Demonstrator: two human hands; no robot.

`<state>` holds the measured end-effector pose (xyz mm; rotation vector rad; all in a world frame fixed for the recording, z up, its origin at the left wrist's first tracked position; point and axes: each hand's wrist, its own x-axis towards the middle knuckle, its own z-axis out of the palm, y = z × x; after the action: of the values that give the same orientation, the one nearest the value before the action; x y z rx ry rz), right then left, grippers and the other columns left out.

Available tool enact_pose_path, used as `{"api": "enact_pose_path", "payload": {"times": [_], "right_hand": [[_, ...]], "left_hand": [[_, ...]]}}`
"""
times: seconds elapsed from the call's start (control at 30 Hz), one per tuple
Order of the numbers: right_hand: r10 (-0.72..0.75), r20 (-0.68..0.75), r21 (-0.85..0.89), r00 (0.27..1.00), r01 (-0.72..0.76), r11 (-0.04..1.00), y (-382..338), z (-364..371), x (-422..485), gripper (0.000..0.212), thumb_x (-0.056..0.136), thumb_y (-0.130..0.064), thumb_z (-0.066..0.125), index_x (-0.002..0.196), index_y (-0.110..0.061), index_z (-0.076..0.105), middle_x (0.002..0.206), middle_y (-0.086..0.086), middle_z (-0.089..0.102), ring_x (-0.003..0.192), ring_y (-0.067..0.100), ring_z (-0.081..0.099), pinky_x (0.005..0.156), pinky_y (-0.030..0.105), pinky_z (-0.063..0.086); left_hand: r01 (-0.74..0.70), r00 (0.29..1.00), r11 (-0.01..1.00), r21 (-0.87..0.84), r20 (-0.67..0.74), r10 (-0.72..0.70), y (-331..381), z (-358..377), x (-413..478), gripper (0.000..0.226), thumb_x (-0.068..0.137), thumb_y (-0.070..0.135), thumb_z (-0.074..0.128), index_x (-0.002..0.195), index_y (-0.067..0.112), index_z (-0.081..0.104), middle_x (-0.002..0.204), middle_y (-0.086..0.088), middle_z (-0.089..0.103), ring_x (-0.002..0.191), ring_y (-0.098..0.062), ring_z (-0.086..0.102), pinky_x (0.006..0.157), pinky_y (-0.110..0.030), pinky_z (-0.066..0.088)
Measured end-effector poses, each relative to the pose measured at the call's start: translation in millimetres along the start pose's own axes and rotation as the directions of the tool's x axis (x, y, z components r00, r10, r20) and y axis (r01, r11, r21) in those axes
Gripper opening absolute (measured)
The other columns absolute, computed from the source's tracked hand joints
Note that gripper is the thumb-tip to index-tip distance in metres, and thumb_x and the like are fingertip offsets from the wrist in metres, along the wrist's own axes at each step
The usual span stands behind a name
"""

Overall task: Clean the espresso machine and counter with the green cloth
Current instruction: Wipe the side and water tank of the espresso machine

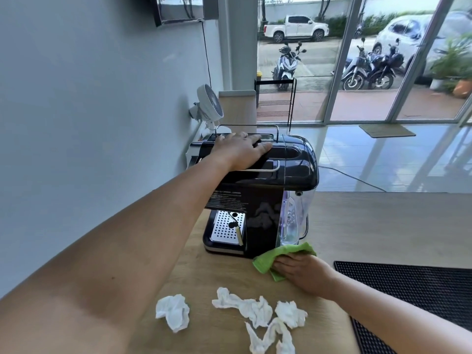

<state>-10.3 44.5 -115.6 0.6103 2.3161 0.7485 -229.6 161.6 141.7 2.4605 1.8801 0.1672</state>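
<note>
A black espresso machine (288, 175) stands on the wooden counter (383, 226), with a clear water tank on its right side and a steel drip tray low at the front. My left hand (242, 149) lies flat on the machine's top, fingers spread, gripping nothing. The green cloth (268, 261) sits bunched on the counter at the machine's front right corner. My right hand (304, 274) presses down on the cloth and holds it against the counter.
Several crumpled white tissues (255, 310) lie on the counter near me. A black rubber mat (421, 290) covers the counter at right. A small white fan (209, 103) is mounted by the wall behind the machine. Glass doors lie beyond.
</note>
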Motion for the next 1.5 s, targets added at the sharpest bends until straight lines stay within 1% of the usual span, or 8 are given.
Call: {"api": "enact_pose_path", "payload": {"times": [0.37, 0.6, 0.7, 0.83, 0.93, 1.2, 1.37, 1.5], "right_hand": [[0.114, -0.212, 0.021, 0.971, -0.112, 0.993, -10.5, -72.8, 47.9, 0.068, 0.099, -0.022, 0.039, 0.154, -0.006, 0.004, 0.165, 0.003, 0.006, 0.151, 0.021, 0.002, 0.113, 0.037, -0.014], [0.127, -0.280, 0.187, 0.952, -0.076, 0.979, 9.0, -16.6, -38.1, 0.046, 0.080, -0.025, 0.065, 0.126, -0.024, 0.066, 0.133, -0.010, 0.061, 0.126, 0.013, 0.055, 0.110, 0.030, 0.038], [0.571, -0.409, 0.651, 0.712, -0.210, 0.729, 8.7, -16.8, -59.9, 0.048, 0.080, -0.006, 0.046, 0.117, -0.026, 0.070, 0.124, -0.009, 0.066, 0.116, 0.016, 0.062, 0.096, 0.034, 0.054], [0.948, 0.303, 0.898, 0.094, 0.306, -0.317, 19.0, -61.1, -69.8, 0.054, 0.093, 0.010, 0.045, 0.123, -0.031, 0.063, 0.124, -0.006, 0.065, 0.118, 0.016, 0.060, 0.101, 0.032, 0.049], [0.826, 0.555, 0.652, -0.101, 0.669, -0.356, 47.0, -103.2, -68.2, 0.042, 0.100, -0.007, 0.049, 0.133, -0.032, 0.054, 0.124, -0.003, 0.067, 0.116, 0.018, 0.062, 0.101, 0.040, 0.049], [0.752, 0.650, 0.585, -0.106, 0.701, -0.407, 61.9, -135.6, 19.8, 0.041, 0.099, -0.046, 0.032, 0.138, -0.044, 0.044, 0.151, -0.014, 0.042, 0.140, 0.003, 0.036, 0.116, 0.031, 0.029], [0.485, 0.840, 0.243, 0.243, 0.629, -0.738, 20.9, -100.7, 29.8, 0.042, 0.107, -0.031, 0.022, 0.148, -0.037, 0.027, 0.161, -0.009, 0.023, 0.146, 0.010, 0.022, 0.122, 0.039, 0.017], [0.587, 0.765, 0.245, 0.265, 0.723, -0.646, 39.5, -136.9, 6.7, 0.053, 0.100, -0.033, 0.037, 0.152, -0.035, 0.027, 0.152, -0.016, 0.035, 0.138, 0.011, 0.036, 0.118, 0.040, 0.028]], "left_hand": [[0.009, 1.000, 1.000, -0.004, 0.017, -0.009, 1.2, -3.8, -3.6, 0.071, 0.090, 0.072, 0.017, 0.149, 0.036, 0.029, 0.158, -0.003, 0.026, 0.146, -0.025, 0.021, 0.115, -0.051, 0.012], [0.010, 1.000, 1.000, 0.001, 0.013, -0.010, 0.5, -2.4, -1.8, 0.073, 0.088, 0.074, 0.016, 0.149, 0.036, 0.029, 0.157, -0.002, 0.027, 0.145, -0.024, 0.021, 0.115, -0.051, 0.014], [0.011, 1.000, 1.000, -0.009, 0.001, -0.011, -1.0, -0.6, -1.6, 0.075, 0.086, 0.077, 0.015, 0.148, 0.038, 0.031, 0.156, 0.001, 0.030, 0.144, -0.023, 0.024, 0.115, -0.052, 0.018], [0.053, 0.999, 0.999, -0.013, -0.012, -0.053, 6.2, -3.3, 1.7, 0.071, 0.086, 0.077, 0.018, 0.142, 0.040, 0.040, 0.152, -0.001, 0.038, 0.139, -0.026, 0.034, 0.110, -0.052, 0.027], [0.080, 0.997, 0.995, -0.056, -0.020, -0.081, 29.9, -10.7, 2.9, 0.065, 0.089, 0.071, 0.030, 0.140, 0.034, 0.044, 0.148, -0.008, 0.042, 0.135, -0.031, 0.038, 0.108, -0.051, 0.031], [-0.072, 0.996, 0.995, 0.064, -0.048, 0.075, 109.0, 1.4, 25.8, 0.070, 0.090, 0.068, 0.032, 0.149, 0.031, 0.030, 0.158, -0.010, 0.023, 0.145, -0.031, 0.021, 0.114, -0.054, 0.016], [-0.064, 0.995, 0.991, 0.122, 0.079, 0.054, 111.3, 9.9, 30.1, 0.073, 0.089, 0.072, 0.025, 0.152, 0.035, 0.019, 0.160, -0.006, 0.019, 0.146, -0.031, 0.014, 0.113, -0.052, 0.017], [-0.048, 0.995, 0.991, 0.127, 0.088, 0.036, 114.3, 7.4, 30.2, 0.070, 0.090, 0.070, 0.025, 0.152, 0.037, 0.017, 0.161, -0.005, 0.014, 0.148, -0.029, 0.009, 0.114, -0.052, 0.012]]}}
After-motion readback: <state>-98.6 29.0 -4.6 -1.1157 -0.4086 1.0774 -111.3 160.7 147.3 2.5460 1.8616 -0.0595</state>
